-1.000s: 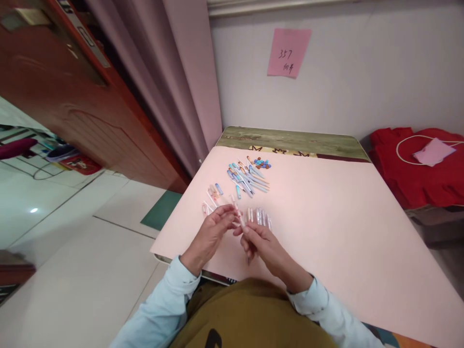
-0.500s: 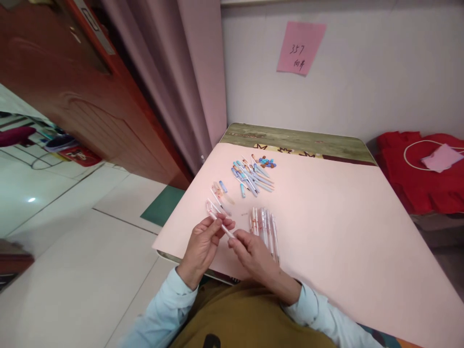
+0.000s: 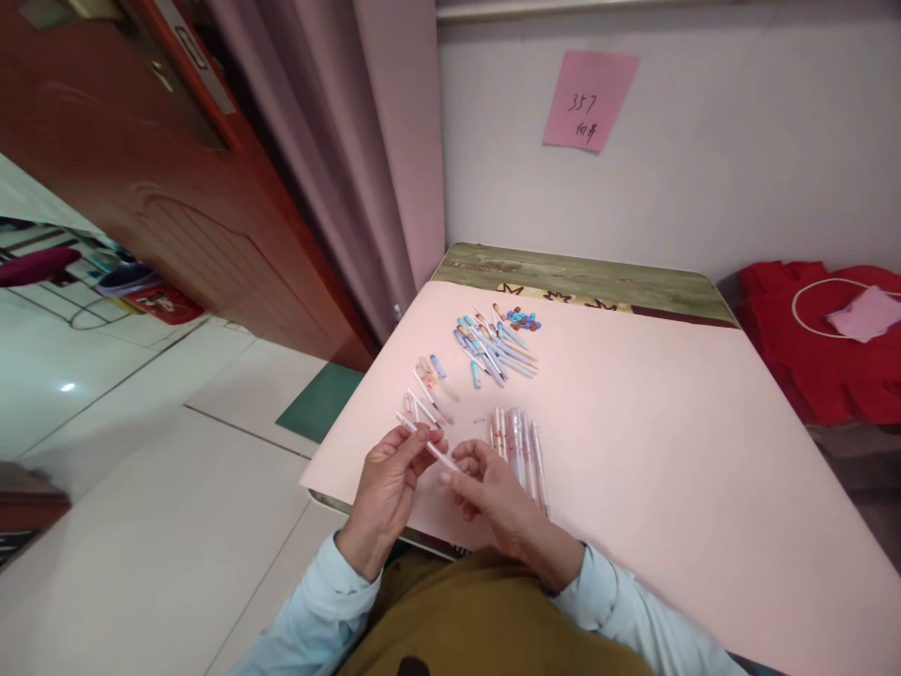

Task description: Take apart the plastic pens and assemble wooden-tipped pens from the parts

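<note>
A slim white pen (image 3: 437, 454) slants between my two hands above the near left part of the table. My left hand (image 3: 386, 483) pinches it near the middle with thumb and fingers. At the pen's lower end is my right hand (image 3: 496, 488), thumb and index finger on either side of it, the other fingers loosely curled. Just beyond my left hand lie several loose pen parts (image 3: 424, 399), with a blue cap (image 3: 437, 365) among them. Beside my right hand is a row of whitish pens (image 3: 519, 446), partly hidden by that hand.
Farther back lies a pile of blue and brown pen parts (image 3: 496, 347), next to small blue and brown pieces (image 3: 525, 320). Pink paper (image 3: 654, 441) covers the table. A wooden door (image 3: 211, 216) and a curtain (image 3: 394, 122) stand left; red cloth (image 3: 788, 357) lies right.
My right hand's fingers have loosened and spread around the pen's lower end. A cap-like clear part at the pen's upper end no longer shows there. The view has shifted slightly.
</note>
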`<action>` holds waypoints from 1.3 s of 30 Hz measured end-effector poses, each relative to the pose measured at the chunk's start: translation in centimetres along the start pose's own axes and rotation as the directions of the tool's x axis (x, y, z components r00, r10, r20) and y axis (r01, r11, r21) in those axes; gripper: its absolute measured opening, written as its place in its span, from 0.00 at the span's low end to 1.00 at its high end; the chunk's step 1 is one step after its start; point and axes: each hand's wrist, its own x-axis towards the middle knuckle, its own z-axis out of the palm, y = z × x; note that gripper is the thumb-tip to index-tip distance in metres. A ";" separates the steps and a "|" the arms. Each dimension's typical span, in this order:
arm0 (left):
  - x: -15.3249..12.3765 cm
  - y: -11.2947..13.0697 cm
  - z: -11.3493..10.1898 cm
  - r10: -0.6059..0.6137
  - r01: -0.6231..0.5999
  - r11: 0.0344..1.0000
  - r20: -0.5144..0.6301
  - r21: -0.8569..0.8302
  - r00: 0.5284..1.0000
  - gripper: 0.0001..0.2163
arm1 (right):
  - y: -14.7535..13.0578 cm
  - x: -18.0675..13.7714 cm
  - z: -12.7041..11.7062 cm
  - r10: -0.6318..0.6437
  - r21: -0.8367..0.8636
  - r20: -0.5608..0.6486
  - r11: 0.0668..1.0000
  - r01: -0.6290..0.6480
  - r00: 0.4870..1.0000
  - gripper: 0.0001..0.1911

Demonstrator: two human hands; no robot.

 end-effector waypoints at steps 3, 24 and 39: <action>0.0 0.1 -0.2 -0.017 0.017 1.000 0.000 0.005 1.000 0.15 | 0.1 0.1 0.0 0.165 0.001 0.105 0.986 -0.166 0.981 0.29; 0.6 0.2 0.1 -0.027 0.027 0.998 0.006 -0.062 1.000 0.14 | 0.0 0.8 0.8 0.136 -0.006 0.047 0.991 -0.136 0.990 0.29; 2.8 1.5 -1.7 0.097 -0.108 0.992 -0.142 -0.069 0.985 0.12 | -0.5 1.0 0.1 0.016 -0.175 0.040 0.985 -0.008 0.999 0.20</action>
